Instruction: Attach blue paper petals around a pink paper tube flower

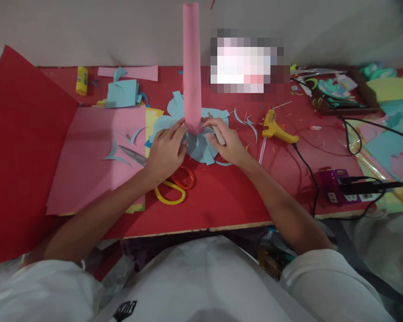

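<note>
A rolled pink paper tube stands upright on a light-blue paper flower cutout with petal shapes and tabs. At the tube's left foot, my left hand has its fingers bent against the tube and the blue paper. My right hand is closed around a slim greyish stick-like tool, its fingertips close to the right side of the tube's base. What kind of tool it is cannot be made out. Scissors with red and yellow handles lie partly under my left hand and wrist.
Pink paper sheets lie left, beside an upright red board. A yellow glue gun with its cord rests right, near a purple box. A glue stick, blue scraps and a cluttered tray sit further back.
</note>
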Motion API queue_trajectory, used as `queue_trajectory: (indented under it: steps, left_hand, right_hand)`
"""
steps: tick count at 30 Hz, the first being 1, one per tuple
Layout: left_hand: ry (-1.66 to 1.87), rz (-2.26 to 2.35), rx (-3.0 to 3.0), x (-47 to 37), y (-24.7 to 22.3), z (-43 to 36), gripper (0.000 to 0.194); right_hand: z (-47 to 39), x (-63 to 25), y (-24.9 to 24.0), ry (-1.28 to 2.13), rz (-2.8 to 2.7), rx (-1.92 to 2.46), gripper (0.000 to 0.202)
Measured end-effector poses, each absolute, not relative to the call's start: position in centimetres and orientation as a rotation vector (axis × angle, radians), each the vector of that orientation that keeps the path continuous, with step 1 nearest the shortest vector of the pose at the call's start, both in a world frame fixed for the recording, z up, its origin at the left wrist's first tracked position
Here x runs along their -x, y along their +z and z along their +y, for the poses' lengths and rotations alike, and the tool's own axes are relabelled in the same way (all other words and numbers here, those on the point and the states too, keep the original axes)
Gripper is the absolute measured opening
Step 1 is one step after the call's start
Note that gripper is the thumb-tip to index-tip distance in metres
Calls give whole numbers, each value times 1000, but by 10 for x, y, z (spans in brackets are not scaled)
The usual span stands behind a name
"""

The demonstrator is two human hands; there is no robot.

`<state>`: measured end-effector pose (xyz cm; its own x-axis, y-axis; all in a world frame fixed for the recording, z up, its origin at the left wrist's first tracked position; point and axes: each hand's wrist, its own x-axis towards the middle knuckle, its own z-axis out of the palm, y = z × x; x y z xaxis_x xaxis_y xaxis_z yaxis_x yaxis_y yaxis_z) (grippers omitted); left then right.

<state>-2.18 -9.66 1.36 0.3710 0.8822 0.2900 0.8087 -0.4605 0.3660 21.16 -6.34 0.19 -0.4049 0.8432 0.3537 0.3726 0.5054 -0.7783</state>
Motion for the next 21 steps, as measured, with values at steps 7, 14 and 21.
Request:
queue_trajectory:
  steps: [7, 14, 21]
  left_hand:
    - [754, 1451, -2394, 23, 10, -94, 64]
    - [838, 1512, -2333, 24, 12, -93, 62]
    - [745, 1548, -2425, 21, 17, -97, 50]
  right_hand:
    - [-64, -211, -1, 864, -1907, 888, 39]
    - [-60, -211, -1, 821, -1769, 898, 30]
    - [-56, -207, -11, 814, -1920, 937, 44]
